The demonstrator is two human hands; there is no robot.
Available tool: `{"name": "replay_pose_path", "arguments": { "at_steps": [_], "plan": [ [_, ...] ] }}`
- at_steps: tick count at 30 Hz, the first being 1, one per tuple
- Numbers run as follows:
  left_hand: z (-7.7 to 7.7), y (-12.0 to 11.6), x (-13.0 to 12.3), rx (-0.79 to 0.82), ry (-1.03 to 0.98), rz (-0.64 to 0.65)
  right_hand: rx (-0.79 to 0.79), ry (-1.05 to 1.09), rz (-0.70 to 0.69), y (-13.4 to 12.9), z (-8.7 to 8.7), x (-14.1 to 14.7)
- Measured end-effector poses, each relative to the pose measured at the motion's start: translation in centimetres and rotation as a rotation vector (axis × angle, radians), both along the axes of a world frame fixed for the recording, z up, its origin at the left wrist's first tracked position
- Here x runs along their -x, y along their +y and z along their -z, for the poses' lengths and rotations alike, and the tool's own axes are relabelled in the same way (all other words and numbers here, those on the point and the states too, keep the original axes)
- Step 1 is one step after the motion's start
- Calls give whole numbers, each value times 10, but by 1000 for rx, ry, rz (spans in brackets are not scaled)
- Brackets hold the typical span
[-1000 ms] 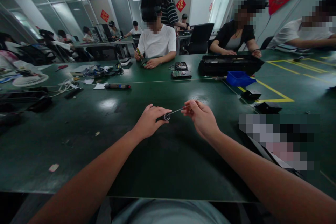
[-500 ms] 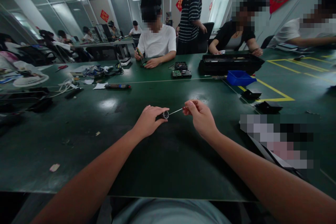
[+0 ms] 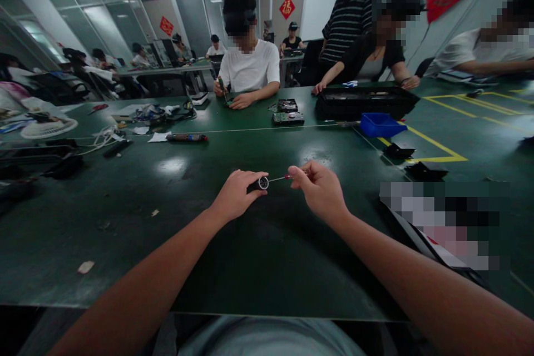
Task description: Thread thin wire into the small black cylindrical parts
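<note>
Between the thumb and fingers of my left hand [image 3: 236, 194] is a small black cylindrical part [image 3: 262, 183], its round end with a pale ring turned to the right. My right hand [image 3: 319, 186] is closed around the handle of a screwdriver [image 3: 280, 178]. Its thin metal shaft points left, with the tip at the ringed end of the part; whether it sits inside a screw cannot be made out. Both hands are just above the green table [image 3: 267, 256].
A dark pen-like tool [image 3: 187, 137] lies ahead on the left. Opened circuit-board devices [image 3: 288, 118], a long black housing [image 3: 367, 103] and a blue bin [image 3: 382, 124] stand farther off. Black pieces [image 3: 426, 170] lie at right. A co-worker [image 3: 249, 67] sits opposite.
My right hand has turned on the screwdriver handle, and the shaft is now more level. My left hand stays in place. Behind, a standing person has moved right and leans over.
</note>
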State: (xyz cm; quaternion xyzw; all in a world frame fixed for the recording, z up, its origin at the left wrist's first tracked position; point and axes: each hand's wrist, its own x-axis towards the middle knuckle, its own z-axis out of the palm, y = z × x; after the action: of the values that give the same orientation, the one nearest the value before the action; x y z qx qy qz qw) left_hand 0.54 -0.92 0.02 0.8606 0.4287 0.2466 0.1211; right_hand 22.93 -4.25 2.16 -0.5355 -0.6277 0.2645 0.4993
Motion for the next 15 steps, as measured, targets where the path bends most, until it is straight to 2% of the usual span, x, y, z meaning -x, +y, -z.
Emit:
{"name": "replay_pose_path", "arguments": {
  "at_steps": [3, 7, 15],
  "plan": [
    [2, 1, 1, 3, -4, 3, -46, -80, 9, -2, 0, -1],
    [3, 1, 2, 6, -7, 8, -94, -110, -50, -3, 1, 1],
    [4, 1, 0, 5, -9, 18, -33, -111, -88, -5, 1, 2]
  ]
}}
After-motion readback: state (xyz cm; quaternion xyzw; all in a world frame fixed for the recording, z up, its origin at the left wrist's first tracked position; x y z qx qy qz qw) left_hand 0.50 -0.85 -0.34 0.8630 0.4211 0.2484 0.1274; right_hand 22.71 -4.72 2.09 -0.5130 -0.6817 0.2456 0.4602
